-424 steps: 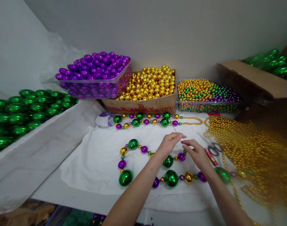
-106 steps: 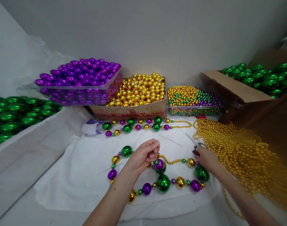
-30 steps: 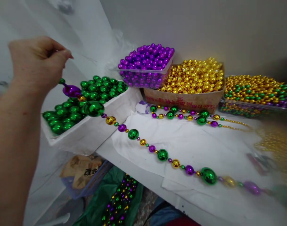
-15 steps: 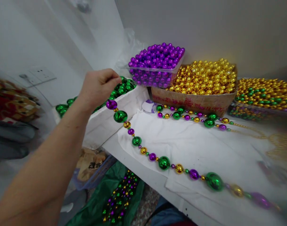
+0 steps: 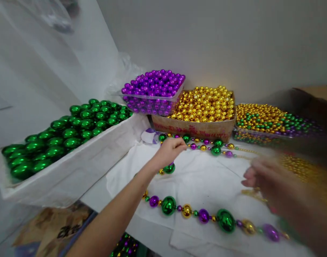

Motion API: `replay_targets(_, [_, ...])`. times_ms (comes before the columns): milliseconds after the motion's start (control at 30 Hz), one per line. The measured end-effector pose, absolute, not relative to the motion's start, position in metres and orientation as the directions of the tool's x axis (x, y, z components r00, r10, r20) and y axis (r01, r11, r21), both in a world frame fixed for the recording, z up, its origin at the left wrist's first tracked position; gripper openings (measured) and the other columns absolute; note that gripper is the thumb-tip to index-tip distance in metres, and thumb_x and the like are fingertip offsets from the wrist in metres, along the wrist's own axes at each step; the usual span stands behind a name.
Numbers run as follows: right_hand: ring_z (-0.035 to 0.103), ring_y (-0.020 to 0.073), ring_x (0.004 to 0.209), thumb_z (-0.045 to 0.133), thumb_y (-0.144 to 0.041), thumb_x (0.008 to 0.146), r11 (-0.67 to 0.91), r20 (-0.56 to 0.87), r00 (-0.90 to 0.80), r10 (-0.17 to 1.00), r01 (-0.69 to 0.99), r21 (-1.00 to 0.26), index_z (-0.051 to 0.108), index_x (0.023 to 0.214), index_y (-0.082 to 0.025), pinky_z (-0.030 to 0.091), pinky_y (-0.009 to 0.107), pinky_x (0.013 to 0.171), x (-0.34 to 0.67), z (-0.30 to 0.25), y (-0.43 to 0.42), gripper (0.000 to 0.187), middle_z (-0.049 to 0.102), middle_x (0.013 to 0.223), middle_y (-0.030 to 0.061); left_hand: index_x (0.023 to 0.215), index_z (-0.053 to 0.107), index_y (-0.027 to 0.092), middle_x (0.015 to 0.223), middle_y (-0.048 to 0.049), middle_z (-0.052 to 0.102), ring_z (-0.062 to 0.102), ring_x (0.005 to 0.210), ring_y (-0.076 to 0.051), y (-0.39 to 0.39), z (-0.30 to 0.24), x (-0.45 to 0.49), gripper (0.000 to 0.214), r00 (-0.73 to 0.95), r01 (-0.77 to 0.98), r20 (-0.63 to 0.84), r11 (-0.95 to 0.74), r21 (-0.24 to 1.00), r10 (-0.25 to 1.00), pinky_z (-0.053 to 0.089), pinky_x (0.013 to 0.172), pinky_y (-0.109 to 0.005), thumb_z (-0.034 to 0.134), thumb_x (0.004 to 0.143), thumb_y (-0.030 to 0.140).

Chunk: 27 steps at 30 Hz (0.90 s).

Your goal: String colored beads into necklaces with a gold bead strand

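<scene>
My left hand (image 5: 170, 151) is closed in a pinch above the white cloth (image 5: 206, 178), at the end of a bead strand (image 5: 203, 216). The fine string between its fingers is too thin to make out clearly. The strand, of large green, purple and gold beads, curves over the cloth, partly hidden behind my left forearm. My right hand (image 5: 262, 175) is smeared by motion over the cloth's right side, near a gold chain of small beads (image 5: 253, 194); its grip is unclear. Behind my left hand lies a finished-looking bead strand (image 5: 215, 150).
A white foam box (image 5: 72, 185) of large green beads stands left. At the back are a clear tub (image 5: 152, 103) of purple beads, a cardboard box (image 5: 191, 127) of gold beads and a tray (image 5: 262, 135) of small mixed beads. A brown bag (image 5: 53, 228) sits below the table edge.
My left hand has moved right from the green bead box to over the cloth, bringing the strand's end with it. My right hand has come into view. The camera has turned left.
</scene>
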State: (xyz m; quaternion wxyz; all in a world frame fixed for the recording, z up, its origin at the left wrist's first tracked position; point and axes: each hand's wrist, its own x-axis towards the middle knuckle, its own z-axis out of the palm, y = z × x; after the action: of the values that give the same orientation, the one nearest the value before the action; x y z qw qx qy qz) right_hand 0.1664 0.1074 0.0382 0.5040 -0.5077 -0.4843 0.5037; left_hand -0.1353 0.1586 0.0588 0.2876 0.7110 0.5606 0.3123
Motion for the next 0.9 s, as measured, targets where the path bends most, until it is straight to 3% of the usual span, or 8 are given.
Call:
replay_targets(67, [0.062,0.0154,0.055,0.069,-0.042,0.078,-0.238,-0.218,-0.099,0.971,-0.297,-0.925,0.061,0.077,-0.022,0.051,0.031,0.059,0.154,0.024,0.106,0.022,0.067,0.069,0.0039,0.068,0.059,0.016,0.052,0.0054,0.043,0.038,0.052,-0.010,0.158,0.030,-0.106,0.017,0.182,0.474,-0.006,-0.083,0.877,0.983,0.028,0.051,-0.022,0.053,0.077,0.029])
replay_targets(167, [0.062,0.0131,0.059,0.075,-0.040,0.071,-0.289,-0.285,-0.086,0.955,-0.488,-0.823,0.056,0.080,-0.022,0.052,0.027,0.056,0.136,-0.001,0.104,0.027,0.069,0.084,0.0026,0.070,0.059,0.016,0.051,0.0054,0.043,0.038,0.050,-0.010,0.154,-0.005,-0.066,0.017,0.254,0.398,-0.079,-0.029,0.917,0.964,0.028,0.050,-0.022,0.051,0.076,0.029])
replay_targets(333, [0.065,0.0157,0.067,0.070,-0.048,0.072,-0.223,-0.204,-0.105,0.973,-0.227,-0.948,0.055,0.073,-0.019,0.052,0.027,0.047,0.127,-0.028,0.106,0.033,0.053,0.130,0.0074,0.068,0.059,0.015,0.057,0.0034,0.048,0.042,0.056,-0.011,0.147,-0.026,-0.025,0.018,0.365,0.323,-0.116,-0.008,0.947,0.924,0.031,0.053,-0.022,0.050,0.076,0.028])
replay_targets(433, [0.064,0.0197,0.075,0.066,-0.046,0.076,-0.177,-0.169,-0.146,0.975,-0.046,-0.983,0.058,0.072,-0.019,0.053,0.030,0.055,0.132,-0.041,0.110,0.028,0.065,0.096,0.0054,0.064,0.057,0.015,0.058,0.0027,0.049,0.043,0.058,-0.011,0.146,-0.028,-0.016,0.017,0.398,0.300,-0.139,0.014,0.954,0.907,0.032,0.054,-0.021,0.049,0.076,0.026])
replay_targets(533, [0.057,0.0164,0.063,0.063,-0.040,0.079,-0.079,-0.093,-0.087,0.992,0.143,-0.986,0.061,0.070,-0.019,0.048,0.028,0.058,0.140,-0.051,0.110,0.023,0.058,0.063,-0.0005,0.065,0.057,0.015,0.055,0.0034,0.047,0.042,0.055,-0.010,0.144,-0.031,-0.012,0.016,0.420,0.297,-0.166,0.037,0.954,0.892,0.032,0.053,-0.021,0.049,0.076,0.025])
replay_targets(600, [0.053,0.0146,0.056,0.063,-0.041,0.079,-0.098,-0.105,-0.033,0.994,0.163,-0.982,0.061,0.069,-0.019,0.044,0.027,0.053,0.145,-0.054,0.107,0.024,0.057,0.059,-0.0011,0.069,0.058,0.015,0.055,0.0039,0.047,0.041,0.054,-0.010,0.143,-0.034,-0.011,0.016,0.437,0.296,-0.197,0.067,0.953,0.878,0.032,0.052,-0.021,0.050,0.076,0.026])
replay_targets(733, [0.050,0.0132,0.050,0.068,-0.046,0.074,-0.188,-0.187,0.053,0.981,0.002,-0.982,0.060,0.071,-0.017,0.038,0.024,0.045,0.154,-0.056,0.102,0.030,0.060,0.061,0.0007,0.077,0.059,0.015,0.057,0.0045,0.048,0.043,0.052,-0.009,0.142,-0.039,-0.013,0.015,0.509,0.292,-0.287,0.150,0.944,0.812,0.032,0.049,-0.021,0.053,0.076,0.028])
replay_targets(900, [0.052,0.0146,0.051,0.064,-0.049,0.076,-0.172,-0.174,0.129,0.976,-0.028,-0.985,0.059,0.072,-0.019,0.039,0.026,0.045,0.162,-0.060,0.105,0.031,0.060,0.063,0.0015,0.074,0.059,0.015,0.063,0.0009,0.057,0.053,0.061,-0.012,0.142,-0.047,-0.019,0.012,0.475,0.260,-0.201,0.082,0.962,0.857,0.040,0.061,-0.024,0.055,0.076,0.026])
